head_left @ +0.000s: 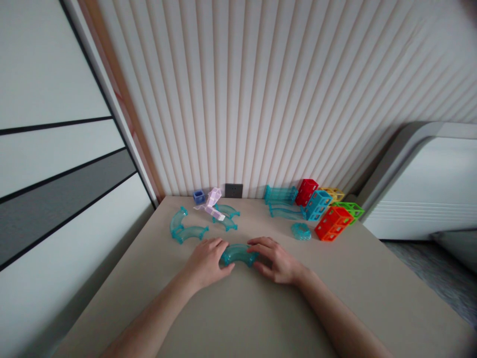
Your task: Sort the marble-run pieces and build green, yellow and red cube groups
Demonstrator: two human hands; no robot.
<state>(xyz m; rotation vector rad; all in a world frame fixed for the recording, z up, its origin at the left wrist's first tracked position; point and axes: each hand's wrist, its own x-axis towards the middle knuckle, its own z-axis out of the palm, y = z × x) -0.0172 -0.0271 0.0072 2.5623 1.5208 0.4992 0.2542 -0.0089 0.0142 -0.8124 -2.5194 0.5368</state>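
Note:
A curved, see-through teal track piece [238, 254] lies on the beige table [242, 318] in front of me. My left hand [207, 261] grips its left end with curled fingers. Its right end is held by my right hand [276, 260], thumb underneath and fingers over the top. Both hands rest on the tabletop.
More teal curved pieces [182, 227] lie at the back left beside a lilac piece [213, 202] and a small blue cube [198, 197]. Straight teal tracks [281, 195], a teal disc [300, 231] and red, blue, yellow, green and orange frame blocks [333, 223] stand at the back right. A wall socket [233, 190] is behind.

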